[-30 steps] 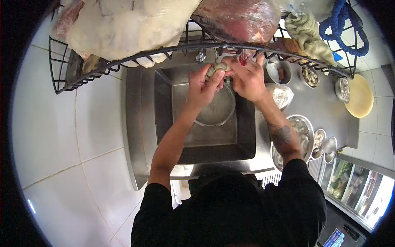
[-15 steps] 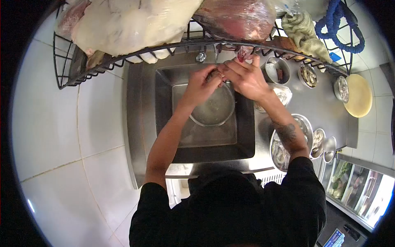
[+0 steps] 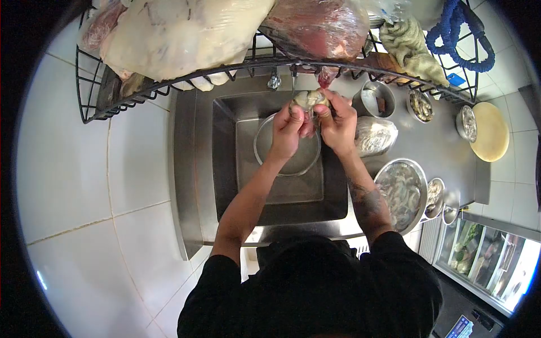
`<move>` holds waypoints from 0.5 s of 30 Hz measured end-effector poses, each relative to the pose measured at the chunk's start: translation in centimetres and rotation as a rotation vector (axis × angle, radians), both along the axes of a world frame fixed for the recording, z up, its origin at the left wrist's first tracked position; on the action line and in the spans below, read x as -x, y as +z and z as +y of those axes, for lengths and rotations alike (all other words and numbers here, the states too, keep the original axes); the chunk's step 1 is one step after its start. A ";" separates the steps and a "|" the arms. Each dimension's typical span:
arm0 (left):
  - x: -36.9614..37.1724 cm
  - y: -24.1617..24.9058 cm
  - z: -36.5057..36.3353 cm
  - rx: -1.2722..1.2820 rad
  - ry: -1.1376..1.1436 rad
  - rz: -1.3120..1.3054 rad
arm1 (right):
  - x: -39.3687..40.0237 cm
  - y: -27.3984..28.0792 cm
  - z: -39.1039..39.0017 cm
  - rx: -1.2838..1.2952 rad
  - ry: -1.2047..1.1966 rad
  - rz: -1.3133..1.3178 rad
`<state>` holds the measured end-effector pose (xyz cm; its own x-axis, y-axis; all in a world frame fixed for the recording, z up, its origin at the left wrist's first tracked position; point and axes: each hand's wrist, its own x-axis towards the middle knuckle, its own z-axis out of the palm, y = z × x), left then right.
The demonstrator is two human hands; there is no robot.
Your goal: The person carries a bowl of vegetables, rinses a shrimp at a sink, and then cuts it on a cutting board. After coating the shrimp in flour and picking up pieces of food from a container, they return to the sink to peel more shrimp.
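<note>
A pale, grey-white, wet-looking piece (image 3: 309, 99) is held up between my two hands, above the far side of the sink (image 3: 225, 197). Its exact kind I cannot make out. My left hand (image 3: 288, 130) pinches its left side with thumb and fingers. On the right, my right hand (image 3: 338, 124) grips it, thumb and index finger pressed on its edge. Beneath both hands, a clear round bowl (image 3: 269, 166) rests in the sink. A thin tap spout (image 3: 294, 72) is just behind the piece.
Overhead, a black wire rack (image 3: 248, 63) carries wrapped meat (image 3: 315, 28) and a cloth (image 3: 408, 48). To the right stand a steel pot (image 3: 376, 100), a plastic-wrapped bundle (image 3: 376, 136), a large bowl of shrimp-like pieces (image 3: 402, 191), several small bowls and a round yellowish board (image 3: 491, 132).
Both hands have turned and come slightly nearer me, the right one shifting left. The pale piece, mostly hidden before, now shows between them. My right forearm has moved off the large bowl.
</note>
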<state>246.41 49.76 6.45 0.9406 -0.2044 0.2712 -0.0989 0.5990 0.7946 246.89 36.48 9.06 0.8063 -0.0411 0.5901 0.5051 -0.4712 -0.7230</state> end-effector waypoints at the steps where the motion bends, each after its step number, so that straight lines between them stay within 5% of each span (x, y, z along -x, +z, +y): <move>1: 0.1 -0.2 0.1 0.051 -0.051 0.060 | 0.1 0.1 -0.2 0.038 -0.009 -0.026; 5: -0.2 -0.8 2.7 -0.058 -0.105 0.053 | 0.3 1.1 -2.1 0.242 0.049 -0.041; 7: -0.2 0.6 3.8 -0.467 -0.047 -0.013 | 0.2 1.5 -2.9 0.443 0.092 -0.120; 10: 0.7 1.9 3.6 -0.622 0.078 -0.112 | 0.6 1.6 -3.3 0.466 0.127 -0.102; 11: 0.8 1.3 3.2 -0.620 0.078 -0.113 | 0.6 1.5 -3.3 0.467 0.126 -0.102; 13: 1.3 0.2 2.2 -0.134 -0.089 0.105 | 0.8 0.7 -3.0 0.332 0.079 -0.051; 15: 1.6 0.1 1.1 -0.089 -0.048 0.147 | 1.0 0.3 -2.4 0.330 0.019 -0.084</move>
<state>244.77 50.83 6.56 0.9574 -0.2669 0.1106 0.0489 0.5269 0.8485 245.92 34.04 9.33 0.7533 0.1776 0.6333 0.5670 -0.6632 -0.4885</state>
